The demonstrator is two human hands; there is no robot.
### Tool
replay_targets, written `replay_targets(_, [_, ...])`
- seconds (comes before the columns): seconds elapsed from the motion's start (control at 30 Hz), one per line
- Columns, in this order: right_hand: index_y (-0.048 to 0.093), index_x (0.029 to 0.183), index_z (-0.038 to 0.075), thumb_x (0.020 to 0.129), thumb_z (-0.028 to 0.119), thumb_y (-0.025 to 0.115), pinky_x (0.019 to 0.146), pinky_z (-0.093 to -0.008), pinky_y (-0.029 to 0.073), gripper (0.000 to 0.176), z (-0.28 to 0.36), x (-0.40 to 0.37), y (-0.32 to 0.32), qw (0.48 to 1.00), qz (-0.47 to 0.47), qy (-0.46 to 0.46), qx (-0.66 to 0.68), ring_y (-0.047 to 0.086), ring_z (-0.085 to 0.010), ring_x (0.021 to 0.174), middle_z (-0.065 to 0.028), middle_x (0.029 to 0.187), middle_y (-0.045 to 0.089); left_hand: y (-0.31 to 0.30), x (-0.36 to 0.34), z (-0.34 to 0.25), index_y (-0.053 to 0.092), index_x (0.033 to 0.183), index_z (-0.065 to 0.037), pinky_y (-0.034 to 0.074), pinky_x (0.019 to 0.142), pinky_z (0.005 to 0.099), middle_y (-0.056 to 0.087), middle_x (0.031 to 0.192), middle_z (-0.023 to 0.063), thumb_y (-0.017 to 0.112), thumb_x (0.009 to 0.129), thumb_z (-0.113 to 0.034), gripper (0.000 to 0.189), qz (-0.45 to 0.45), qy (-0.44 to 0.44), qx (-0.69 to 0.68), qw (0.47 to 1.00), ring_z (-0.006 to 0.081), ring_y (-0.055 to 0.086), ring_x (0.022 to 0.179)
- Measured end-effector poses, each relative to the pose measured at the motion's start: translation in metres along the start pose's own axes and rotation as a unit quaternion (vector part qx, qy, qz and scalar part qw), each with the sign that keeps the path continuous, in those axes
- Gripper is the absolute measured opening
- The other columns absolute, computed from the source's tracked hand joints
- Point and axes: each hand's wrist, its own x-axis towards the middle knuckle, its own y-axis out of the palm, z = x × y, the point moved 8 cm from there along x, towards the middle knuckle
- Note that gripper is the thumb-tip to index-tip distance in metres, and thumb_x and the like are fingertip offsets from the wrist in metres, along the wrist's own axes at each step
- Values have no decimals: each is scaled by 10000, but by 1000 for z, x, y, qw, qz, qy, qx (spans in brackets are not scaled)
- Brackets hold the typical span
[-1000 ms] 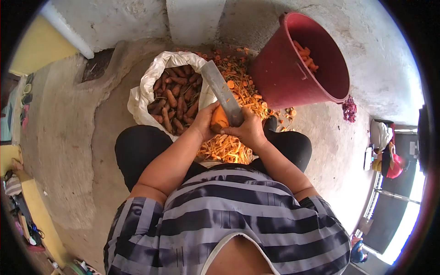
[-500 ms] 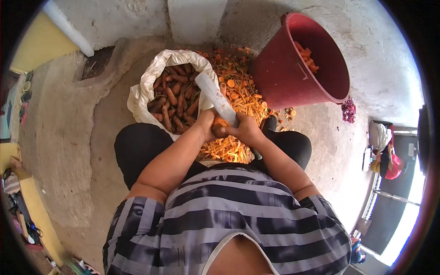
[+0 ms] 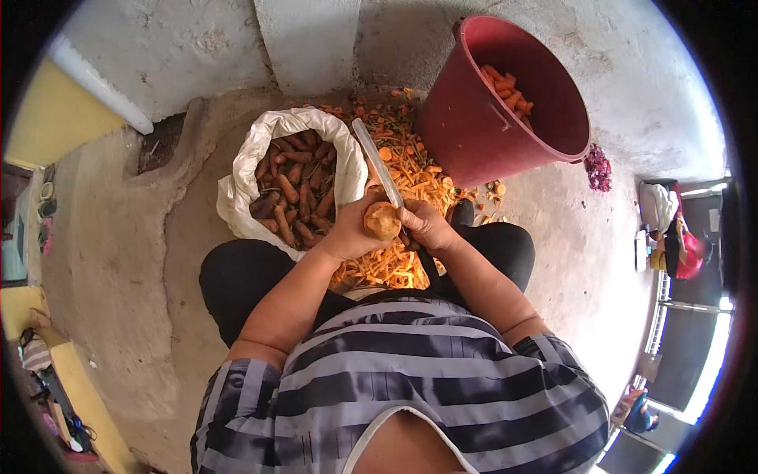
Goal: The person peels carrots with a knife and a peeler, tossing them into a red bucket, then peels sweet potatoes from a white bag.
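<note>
My left hand point(image 3: 353, 231) is closed round a thick carrot point(image 3: 382, 222), whose pale cut end faces up toward me. In my right hand point(image 3: 427, 227) is a knife point(image 3: 379, 166), its long blade pointing up and away beside the carrot and its dark handle showing below the fist. The blade is near the carrot's right side; whether it touches is hard to tell. Beneath both hands lies a heap of orange carrot peelings point(image 3: 387, 268). Left of them, a white sack point(image 3: 235, 193) with a rolled rim holds unpeeled carrots point(image 3: 289, 188).
A large red bucket point(image 3: 454, 118) with peeled carrots point(image 3: 508, 93) in it stands tilted against the wall at the back right. Cut carrot ends point(image 3: 385, 152) are scattered on the floor behind the peelings. Far right, other people point(image 3: 688, 254) are in the background.
The knife blade has turned from broadside to nearly edge-on. The carrot's cut end now faces up, and my hands have moved slightly apart. The whole view has shifted a little.
</note>
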Motion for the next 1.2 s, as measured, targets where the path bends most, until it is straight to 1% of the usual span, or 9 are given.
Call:
replay_targets(0.17, [531,828,14,716,543,603,365,-207,346,545,17,2,-2,997,-47,-56,-29,447,-90,407,-28,556,487,4,0,27,472,1079,-29,421,791,252,527,981,32,709,576,-3,556,-17,-38,-63,997,112,512,890])
replay_targets(0.37, [503,792,32,774,505,556,370,-193,312,476,43,-11,4,994,-31,-79,76,392,-78,387,-31,512,468,2,2,4,463,1110,-43,397,853,251,498,1081,27,666,611,65,550,-67,4,-200,978,107,490,955])
replay_targets(0.47, [499,802,39,833,385,525,400,-195,329,349,59,-17,-4,994,-72,-76,23,411,-78,417,-31,549,492,-1,1,-12,464,1109,-49,372,891,261,486,1132,46,668,622,60,539,-60,69,-142,986,115,456,1040])
replay_targets(0.6, [545,872,-26,786,267,606,525,-270,426,312,70,-18,-18,960,-146,-146,-187,520,-108,579,-56,661,576,-1,0,-13,474,1076,-42,378,879,266,501,1121,62,682,610,45,517,-60,78,-78,992,123,467,1038])
replay_targets(0.7, [553,899,-41,705,314,697,588,-295,451,430,72,-22,-26,921,-216,-166,-277,544,-130,637,-78,713,594,-6,3,-5,485,1036,-29,399,844,264,542,1034,63,702,590,24,500,-100,75,-34,992,127,509,962])
replay_targets(0.9, [530,930,-64,585,295,805,620,-257,435,569,67,-21,-14,950,-126,-136,-251,494,-90,704,-40,775,563,-9,1,-14,496,993,-7,436,764,262,575,920,61,733,575,-23,481,-100,16,53,993,135,553,855])
replay_targets(0.93, [567,940,-68,511,431,805,640,-308,467,700,63,-19,-19,946,-147,-130,-257,579,-164,687,-116,748,608,-9,1,-14,497,991,-8,438,758,264,576,913,63,737,573,-29,482,-104,16,61,993,138,555,849])
replay_targets(1.03, [568,935,-73,495,439,809,664,-307,465,717,68,-23,-16,940,-154,-67,-296,582,-168,724,-131,777,612,-12,1,-15,501,983,-13,443,744,271,576,897,73,751,566,-46,488,-117,27,86,989,153,563,834])
replay_targets(1.2, [548,892,-76,527,325,828,610,-258,439,610,55,-14,-15,950,-138,-112,-256,510,-100,687,-57,753,573,-14,-1,-15,504,971,-23,445,730,289,571,890,108,759,551,-58,492,-137,59,135,979,207,576,826])
